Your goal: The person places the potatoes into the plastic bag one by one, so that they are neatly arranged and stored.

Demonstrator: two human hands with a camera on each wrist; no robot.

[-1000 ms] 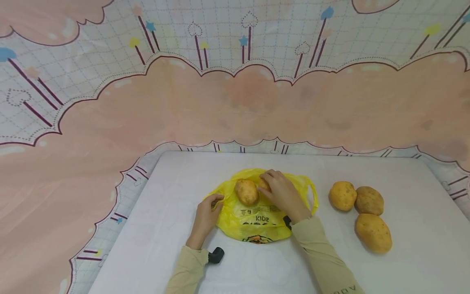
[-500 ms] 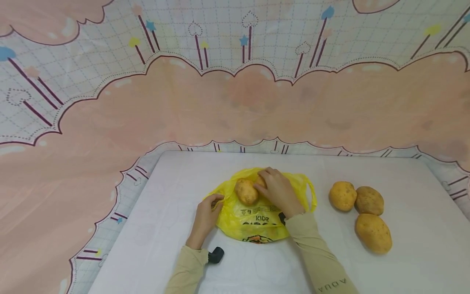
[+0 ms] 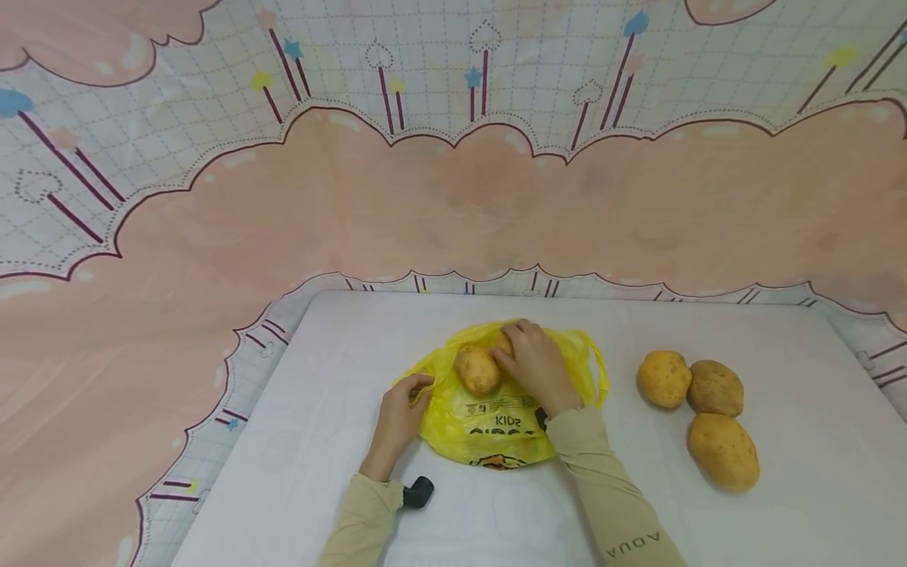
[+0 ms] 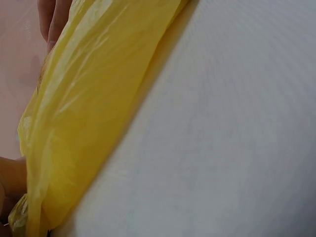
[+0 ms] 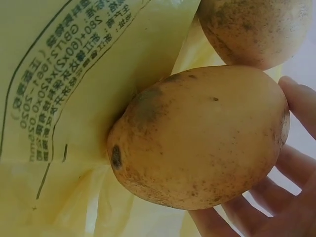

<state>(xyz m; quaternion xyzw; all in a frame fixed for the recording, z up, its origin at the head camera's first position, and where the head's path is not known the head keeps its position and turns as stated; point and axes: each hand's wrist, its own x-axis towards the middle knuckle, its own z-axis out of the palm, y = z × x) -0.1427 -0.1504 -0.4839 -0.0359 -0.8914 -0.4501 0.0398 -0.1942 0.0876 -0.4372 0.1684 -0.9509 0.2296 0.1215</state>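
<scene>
A thin yellow plastic bag (image 3: 453, 433) with printed lettering lies on the white table, its mouth facing away. My left hand (image 3: 395, 417) pinches the bag's left edge; in the left wrist view, yellow film (image 4: 94, 108) stretches up from that hand (image 4: 11, 182). At the bag's mouth my right hand (image 3: 538, 366) grips a potato (image 5: 197, 140), thumb on one side and fingers around the other. Another potato (image 3: 478, 370) rests in the bag just left of it. In the head view the right hand covers most of the held potato.
Three potatoes lie grouped on the right of the table (image 3: 801, 472): a yellow one (image 3: 664, 379), a browner one (image 3: 716, 388) and a larger one (image 3: 723, 452) in front. A bag handle loop (image 3: 601, 370) sticks out right. A patterned cloth (image 3: 496, 205) hangs behind.
My right hand has shifted slightly left and farther in, bringing its potato closer to the one in the bag. The left hand keeps its place on the bag's edge.
</scene>
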